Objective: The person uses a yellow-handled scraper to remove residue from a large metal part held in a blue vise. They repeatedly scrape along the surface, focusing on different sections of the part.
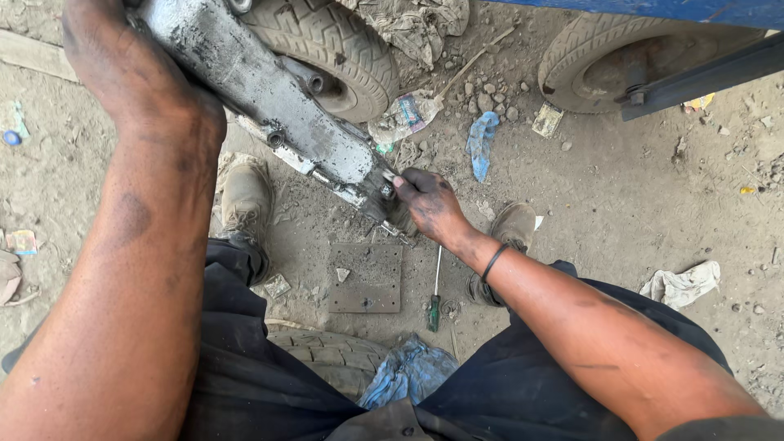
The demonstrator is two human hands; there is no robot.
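Judging by its cast, grease-blackened grey surface, the long metal housing [269, 106] is taken to be heavy, rigid and slippery, and it is held slanting above the dirt ground [621, 212], from far left down to the centre, in front of a worn tyre [343, 45]. Its upper end is gripped by the left hand [135, 69], whose fingers are wrapped out of sight behind the casting, while the fingers of the right hand [431, 204] are pinched together on a small fitting [387, 189] at the lower end. A two-handed hold at both ends is judged advisable, well clear of the flat steel plate [366, 278] and green-handled screwdriver [435, 294] lying nearer on the ground between the shoes.
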